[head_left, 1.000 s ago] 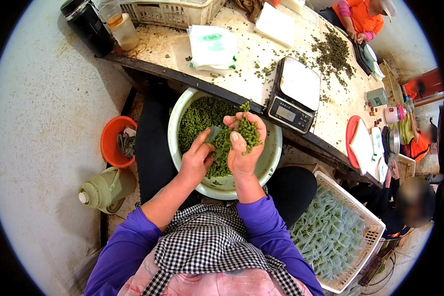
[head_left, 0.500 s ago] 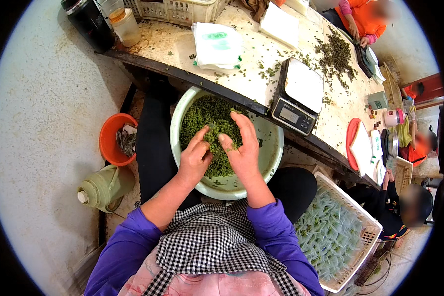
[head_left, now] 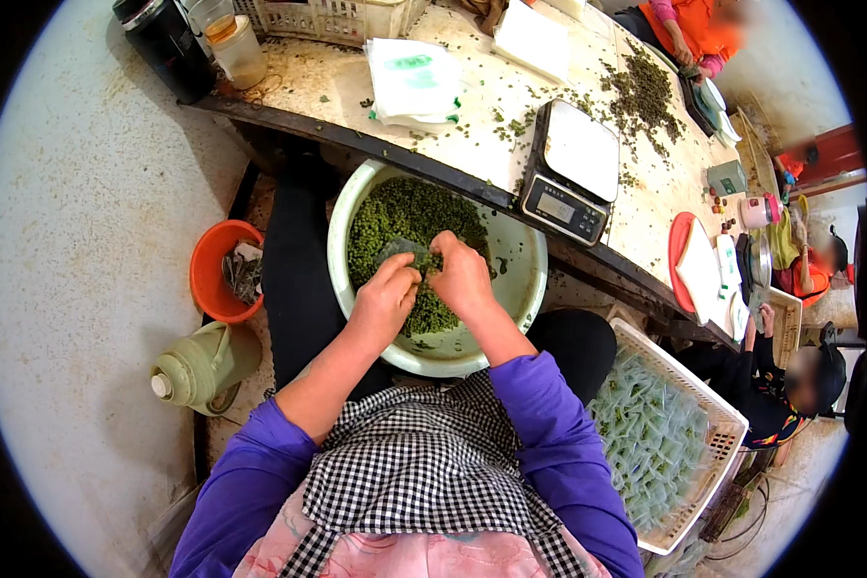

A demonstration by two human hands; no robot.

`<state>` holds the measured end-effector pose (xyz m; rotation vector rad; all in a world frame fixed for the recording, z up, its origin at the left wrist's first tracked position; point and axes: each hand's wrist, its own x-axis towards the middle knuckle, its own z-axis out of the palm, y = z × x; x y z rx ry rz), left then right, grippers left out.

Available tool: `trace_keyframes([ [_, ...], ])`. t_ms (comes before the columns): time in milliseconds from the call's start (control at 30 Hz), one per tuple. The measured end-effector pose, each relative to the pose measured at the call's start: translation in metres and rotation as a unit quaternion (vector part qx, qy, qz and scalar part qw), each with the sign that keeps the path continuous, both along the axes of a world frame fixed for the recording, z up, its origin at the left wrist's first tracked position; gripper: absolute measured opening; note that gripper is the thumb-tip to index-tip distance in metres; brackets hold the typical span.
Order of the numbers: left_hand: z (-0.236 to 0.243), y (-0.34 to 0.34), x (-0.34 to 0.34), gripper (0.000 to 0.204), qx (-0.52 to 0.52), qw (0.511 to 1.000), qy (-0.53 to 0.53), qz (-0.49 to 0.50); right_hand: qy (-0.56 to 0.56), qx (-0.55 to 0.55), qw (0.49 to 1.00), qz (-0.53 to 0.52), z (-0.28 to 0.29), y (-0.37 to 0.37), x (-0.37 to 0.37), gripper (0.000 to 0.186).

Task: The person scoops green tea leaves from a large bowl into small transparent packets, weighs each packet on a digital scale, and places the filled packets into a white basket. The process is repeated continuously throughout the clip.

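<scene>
A pale green basin point(head_left: 517, 310) full of small green peppercorn-like berries point(head_left: 416, 204) is in front of me. Over the berries, my left hand point(head_left: 385, 297) is closed on a small clear plastic bag point(head_left: 402, 249), which looks partly filled with something green. My right hand point(head_left: 460, 276) meets it from the other side, fingers pinched together at the bag's right edge. The fingertips of both hands almost touch, and they hide much of the bag's lower part.
Beyond the basin, a table holds a digital scale point(head_left: 570, 175), a stack of white bags point(head_left: 414, 83) and scattered berries point(head_left: 643, 100). On the right stands a crate point(head_left: 725, 445) of filled bags. An orange bucket point(head_left: 208, 275) and a thermos jug point(head_left: 202, 364) stand left. Several people work nearby.
My right hand has turned from spread fingers to a pinch, closing in on the left. The berries held up between my hands no longer show; the bag now stands out more clearly.
</scene>
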<state>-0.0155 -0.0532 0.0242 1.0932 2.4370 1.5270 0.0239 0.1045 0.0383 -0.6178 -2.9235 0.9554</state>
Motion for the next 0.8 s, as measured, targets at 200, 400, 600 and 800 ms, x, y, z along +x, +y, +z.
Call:
trace_keyframes([
  [200, 0.002, 0.006, -0.004, 0.025, -0.09, 0.993, 0.054, -0.049, 0.016, -0.028, 0.999, -0.003, 0.003, 0.009, 0.01, 0.038],
  [400, 0.015, 0.018, -0.007, 0.02, -0.051, 0.987, 0.139, -0.061, -0.038, 0.062, 0.995, -0.067, 0.052, 0.007, 0.006, 0.047],
  [600, 0.021, 0.035, 0.0, 0.024, 0.047, 0.995, 0.092, -0.012, 0.049, -0.102, 0.993, -0.013, 0.091, 0.013, 0.03, 0.039],
  [800, 0.015, 0.02, 0.008, 0.023, 0.048, 0.998, 0.038, -0.012, 0.125, -0.036, 0.99, -0.059, 0.061, 0.02, 0.041, 0.045],
])
